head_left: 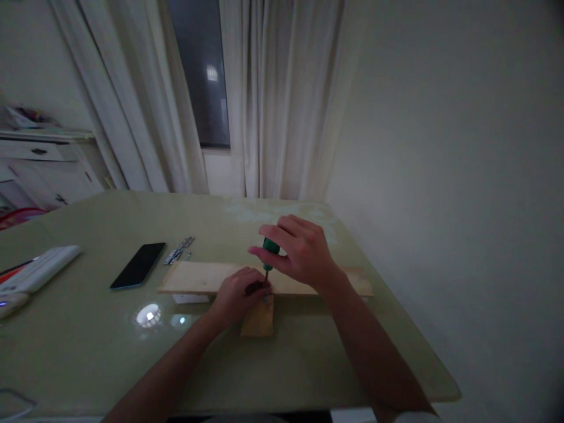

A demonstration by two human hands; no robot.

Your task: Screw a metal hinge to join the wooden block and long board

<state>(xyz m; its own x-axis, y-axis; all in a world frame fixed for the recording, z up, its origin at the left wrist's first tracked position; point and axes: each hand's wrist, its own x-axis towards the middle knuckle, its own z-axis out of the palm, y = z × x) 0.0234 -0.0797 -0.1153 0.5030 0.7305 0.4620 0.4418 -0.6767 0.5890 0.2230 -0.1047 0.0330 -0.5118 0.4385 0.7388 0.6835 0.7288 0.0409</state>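
My right hand (pixel 304 247) is closed round the green handle of a screwdriver (pixel 270 247), which stands nearly upright with its shaft pointing down. Beneath it, my left hand (pixel 240 294) rests on a long pale wooden board (pixel 194 277), its fingers curled together close to the screwdriver's tip. What those fingers pinch is hidden. A shorter wooden piece (pixel 258 320) sticks out from the board's near edge toward me. On it, right by my left fingertips, shows a small metal part (pixel 266 298), too small to make out fully.
Metal hinges (pixel 178 251) lie behind the board's left end, with a black phone (pixel 138 265) left of them. A white object (pixel 42 270) lies at the far left of the green table (pixel 211 376). A white block (pixel 191 298) sits under the board. A wall borders the right side.
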